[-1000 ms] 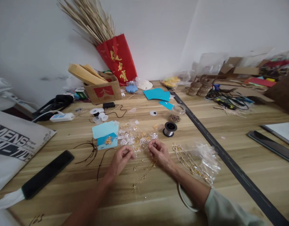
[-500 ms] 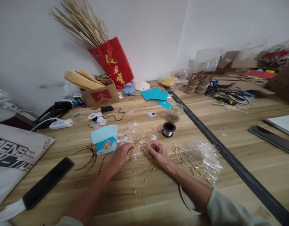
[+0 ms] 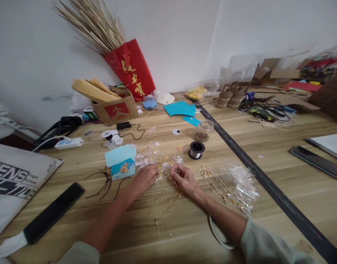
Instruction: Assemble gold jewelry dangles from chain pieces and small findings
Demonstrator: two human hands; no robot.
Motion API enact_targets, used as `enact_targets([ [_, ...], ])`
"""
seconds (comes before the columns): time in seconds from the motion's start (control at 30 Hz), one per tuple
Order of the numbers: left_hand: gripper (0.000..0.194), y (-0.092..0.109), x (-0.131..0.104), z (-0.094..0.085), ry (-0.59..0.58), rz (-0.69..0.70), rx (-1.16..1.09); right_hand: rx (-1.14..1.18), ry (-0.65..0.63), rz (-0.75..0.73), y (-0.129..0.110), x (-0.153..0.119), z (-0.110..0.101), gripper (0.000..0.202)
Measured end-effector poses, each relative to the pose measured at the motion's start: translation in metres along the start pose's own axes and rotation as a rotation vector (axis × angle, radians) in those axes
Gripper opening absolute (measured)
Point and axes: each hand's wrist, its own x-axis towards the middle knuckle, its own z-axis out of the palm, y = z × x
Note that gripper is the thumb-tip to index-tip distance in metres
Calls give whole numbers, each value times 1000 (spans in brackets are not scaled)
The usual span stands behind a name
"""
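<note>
My left hand [image 3: 146, 177] is at the near left edge of a pile of small gold and silver beads [image 3: 166, 165], its fingers bunched together. Whatever its fingertips hold, if anything, is too small to make out. On the pile's right side, my right hand [image 3: 184, 178] is closed in a pinch, and what lies in that pinch is hidden. A thin gold beaded chain [image 3: 167, 210] trails over the table below both hands. Left of the pile, small gold pieces [image 3: 124, 168] lie on blue cards [image 3: 117, 155].
A wire spool [image 3: 196, 150] and a glass jar of beads [image 3: 202, 136] stand behind my right hand. To its right lie beaded chains [image 3: 222, 190] and clear plastic bags [image 3: 242, 183]. Black cords [image 3: 104, 185] and a dark phone [image 3: 53, 213] are on the left.
My left hand has shifted slightly right and up along the bead pile. My right hand keeps its pinch in nearly the same place. The whole view has tilted slightly.
</note>
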Motion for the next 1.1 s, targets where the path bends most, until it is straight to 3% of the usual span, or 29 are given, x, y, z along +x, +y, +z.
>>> enact_targets([
  [0.17, 21, 2, -2, -5, -46, 19, 20, -12, -10, 2, -2, -1, 1, 24],
  [0.27, 17, 1, -5, -7, -14, 15, -45, -11, -12, 11, -3, -2, 1, 25],
  [0.57, 5, -3, -21, -17, 174, -153, -524, -5, -28, 1, -3, -2, 0, 24],
  [0.8, 15, -9, -28, -10, 196, -283, -835, -22, -21, 21, -3, -2, 1, 24],
  [1.1, 20, -6, -25, -4, 171, -325, -895, -27, -30, 26, -5, -3, 2, 27],
])
